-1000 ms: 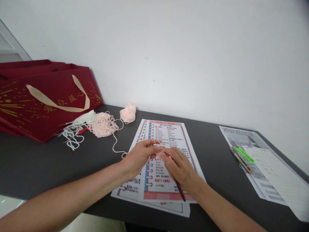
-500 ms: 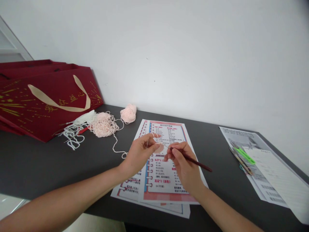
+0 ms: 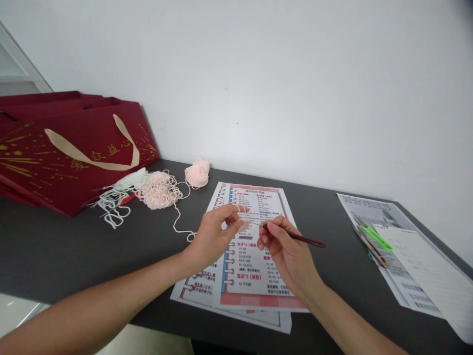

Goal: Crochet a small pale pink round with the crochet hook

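Observation:
My left hand (image 3: 216,231) pinches a small pale pink crocheted piece (image 3: 242,225), with pink yarn wound over its forefinger. My right hand (image 3: 284,246) grips a dark red crochet hook (image 3: 306,240), whose thin metal tip points left into that piece. Both hands hover above a printed pattern sheet (image 3: 254,281) on the dark table (image 3: 55,246). A strand of yarn runs from my left hand back to a loose pink yarn heap (image 3: 159,190) and a small pink yarn ball (image 3: 197,173).
A red gift bag (image 3: 66,148) with a gold ribbon handle lies at the back left, white yarn (image 3: 114,202) in front of it. At the right lie more printed sheets (image 3: 406,256) with green-handled scissors (image 3: 375,237) and another hook. A white wall stands behind.
My right hand turned the hook from pointing down toward me to pointing right, then set its tip to the piece. My left forefinger lifted with the yarn.

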Demonstrator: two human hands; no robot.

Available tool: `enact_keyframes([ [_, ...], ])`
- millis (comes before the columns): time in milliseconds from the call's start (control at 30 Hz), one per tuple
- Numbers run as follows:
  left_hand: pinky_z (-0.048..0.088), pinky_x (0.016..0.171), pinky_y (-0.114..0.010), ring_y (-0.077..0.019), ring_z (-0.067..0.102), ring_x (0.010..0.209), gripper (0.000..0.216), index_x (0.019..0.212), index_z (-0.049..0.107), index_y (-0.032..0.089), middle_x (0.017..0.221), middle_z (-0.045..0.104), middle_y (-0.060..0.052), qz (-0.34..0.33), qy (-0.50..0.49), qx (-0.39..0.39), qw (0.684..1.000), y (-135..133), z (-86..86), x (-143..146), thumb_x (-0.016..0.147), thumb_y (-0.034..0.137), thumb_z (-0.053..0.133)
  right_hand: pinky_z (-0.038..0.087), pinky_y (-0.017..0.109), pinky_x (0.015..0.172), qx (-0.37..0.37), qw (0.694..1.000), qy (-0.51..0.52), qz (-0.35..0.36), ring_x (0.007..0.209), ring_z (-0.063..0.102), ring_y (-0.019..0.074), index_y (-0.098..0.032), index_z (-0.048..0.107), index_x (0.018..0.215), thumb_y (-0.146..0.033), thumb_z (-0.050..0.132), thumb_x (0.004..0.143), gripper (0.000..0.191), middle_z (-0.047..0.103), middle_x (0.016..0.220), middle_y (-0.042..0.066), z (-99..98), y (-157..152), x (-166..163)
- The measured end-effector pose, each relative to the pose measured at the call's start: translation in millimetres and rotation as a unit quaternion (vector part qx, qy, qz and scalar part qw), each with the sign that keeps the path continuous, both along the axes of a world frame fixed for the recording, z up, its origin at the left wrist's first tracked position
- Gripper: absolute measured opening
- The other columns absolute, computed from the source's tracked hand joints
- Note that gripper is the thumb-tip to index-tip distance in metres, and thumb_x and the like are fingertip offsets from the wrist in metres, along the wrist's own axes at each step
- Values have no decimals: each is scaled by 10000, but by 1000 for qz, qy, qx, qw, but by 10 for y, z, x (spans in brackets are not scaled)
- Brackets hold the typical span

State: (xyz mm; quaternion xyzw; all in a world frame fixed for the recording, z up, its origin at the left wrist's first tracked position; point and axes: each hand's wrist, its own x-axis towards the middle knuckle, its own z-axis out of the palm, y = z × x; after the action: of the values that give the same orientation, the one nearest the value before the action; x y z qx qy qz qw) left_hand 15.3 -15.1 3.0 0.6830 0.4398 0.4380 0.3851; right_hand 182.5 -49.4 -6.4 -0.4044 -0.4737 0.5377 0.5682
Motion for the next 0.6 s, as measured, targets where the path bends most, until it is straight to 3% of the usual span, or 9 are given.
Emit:
enact_keyframes([
  [100,432,769,-291,-192,614,878,133,672,565,182,681,599,-3,-2,-3,-15,1000,6,4,-4,800,213,579,485,274,606,93,987,-133,-12,619,582,121,-213,550,835,-192,515,882,62,597,759,-4,1,-11,29],
  [233,435,771,-297,-207,612,929,121,675,573,180,650,568,3,-7,-6,-15,1000,8,4,-17,795,188,573,488,287,724,315,890,-329,4,823,596,154,-218,545,922,-66,508,852,171,599,941,44,3,-73,89],
  [300,435,773,-295,-210,612,948,131,661,570,179,651,572,0,-11,-9,-9,1000,17,-2,-24,791,167,569,487,295,749,366,857,-362,32,862,583,165,-209,541,939,-31,495,842,207,595,951,57,18,-90,106],
  [333,435,773,-294,-209,613,953,139,652,567,179,663,583,-3,-13,-11,-6,1000,24,-5,-27,790,159,566,487,295,745,368,855,-363,34,855,582,165,-207,541,933,-28,497,839,207,596,947,58,25,-91,111],
  [400,435,773,-293,-208,614,957,159,631,558,180,684,599,-9,-20,-12,0,1000,38,-6,-30,787,158,570,487,280,697,327,883,-336,14,785,589,149,-211,550,898,-49,514,840,175,604,915,42,29,-77,118],
  [467,431,784,-296,-211,613,962,166,620,554,182,667,596,-7,-30,-17,-6,999,53,3,-28,784,175,579,479,257,628,237,935,-264,-12,688,590,125,-220,564,854,-95,536,849,128,610,840,11,25,-44,123],
  [533,425,804,-303,-215,605,979,167,615,548,182,650,591,-5,-42,-33,-32,998,65,21,-23,775,192,593,470,242,576,134,980,-149,-6,608,581,107,-222,582,813,-143,560,851,90,609,766,-14,26,0,128],
  [600,422,795,-300,-213,592,984,159,618,548,180,665,600,-8,-59,-64,-75,993,72,38,-19,763,202,607,470,240,556,50,998,-24,22,580,581,104,-210,604,784,-178,587,838,66,616,735,-18,40,42,126],
])
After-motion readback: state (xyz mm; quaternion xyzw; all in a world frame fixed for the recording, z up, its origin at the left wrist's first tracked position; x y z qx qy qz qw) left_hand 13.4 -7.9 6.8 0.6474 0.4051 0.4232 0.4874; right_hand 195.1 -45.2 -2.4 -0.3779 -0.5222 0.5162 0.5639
